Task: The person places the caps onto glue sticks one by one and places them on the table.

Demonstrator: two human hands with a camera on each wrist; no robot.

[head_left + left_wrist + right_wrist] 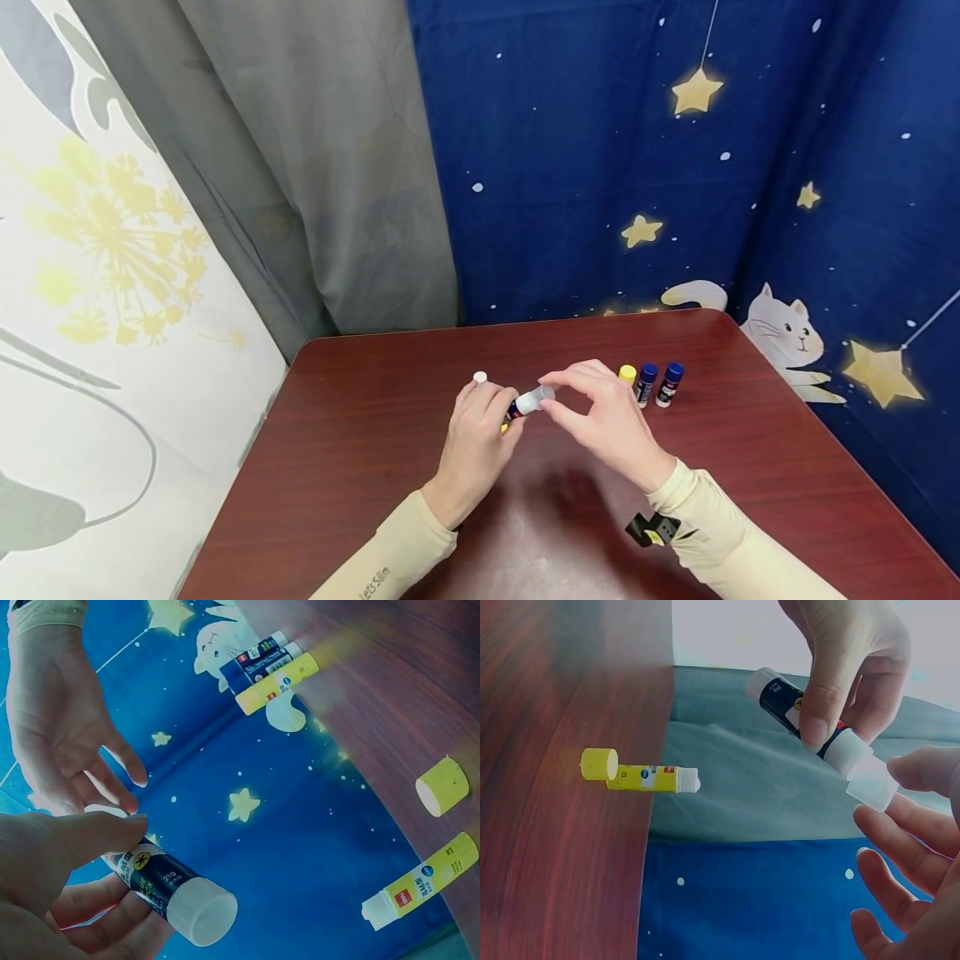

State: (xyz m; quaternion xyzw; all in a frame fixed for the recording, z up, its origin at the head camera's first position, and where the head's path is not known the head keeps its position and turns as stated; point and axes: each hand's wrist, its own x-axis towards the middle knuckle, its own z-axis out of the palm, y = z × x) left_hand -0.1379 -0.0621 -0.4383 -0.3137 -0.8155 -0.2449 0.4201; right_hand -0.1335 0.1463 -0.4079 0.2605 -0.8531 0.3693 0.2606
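Note:
My left hand (477, 425) grips a dark-blue glue stick (161, 874) around its label, thumb on one side and fingers on the other. One white end of it points toward the left wrist camera. At the other end sits a clear ribbed cap (872, 785), which my right hand (603, 412) pinches between thumb and forefinger, the other fingers spread loosely. An uncapped yellow glue stick (641, 778) with a white top stands on the table beyond my left hand, which mostly hides it in the head view. Beside it is a yellow cap (600, 764).
Farther right on the brown table (360, 433) stand two navy-capped glue sticks (669, 385) and a yellow one (627, 373), partly behind my right hand. A grey curtain (360, 167) and a blue star-patterned curtain (570, 167) hang behind the table.

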